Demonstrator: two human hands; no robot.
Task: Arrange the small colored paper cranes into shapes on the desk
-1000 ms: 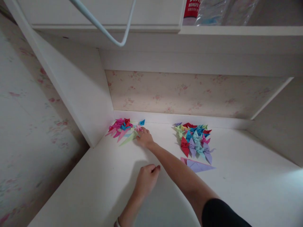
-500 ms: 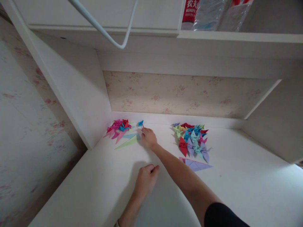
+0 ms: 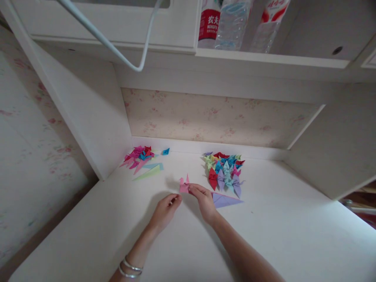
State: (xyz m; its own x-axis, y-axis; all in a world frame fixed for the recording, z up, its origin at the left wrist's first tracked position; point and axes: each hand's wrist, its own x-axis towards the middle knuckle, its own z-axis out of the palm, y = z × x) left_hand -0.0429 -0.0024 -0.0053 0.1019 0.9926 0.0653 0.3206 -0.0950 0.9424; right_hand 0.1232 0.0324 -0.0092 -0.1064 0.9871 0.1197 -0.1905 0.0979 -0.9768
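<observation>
My right hand [image 3: 206,203] pinches a small pink paper crane [image 3: 184,187] between thumb and fingers, above the middle of the tabletop. The crane's thin points stick up past the fingertips. Just left of it and a little nearer, my left hand [image 3: 165,211] is curled, thumb against fingers, with nothing seen in it. Several folded paper cranes [image 3: 226,170] in red, blue, green and purple are grouped on the right. A flat purple folded paper piece [image 3: 226,200] lies before them, partly behind my right hand. At the back left is a pile of pink and red folded papers [image 3: 139,154].
Flat green [image 3: 149,171] and light blue [image 3: 155,165] folded papers lie beside the left pile, with a small blue folded piece [image 3: 166,151] near the back edge. Plastic bottles [image 3: 233,23] stand on the shelf above. A pale bent tube [image 3: 117,55] hangs in front of it.
My right hand has come back from the left pile toward me and right, bringing the pink paper crane. My left hand has shifted slightly left and up, its fingers loosened a little. The view has turned right.
</observation>
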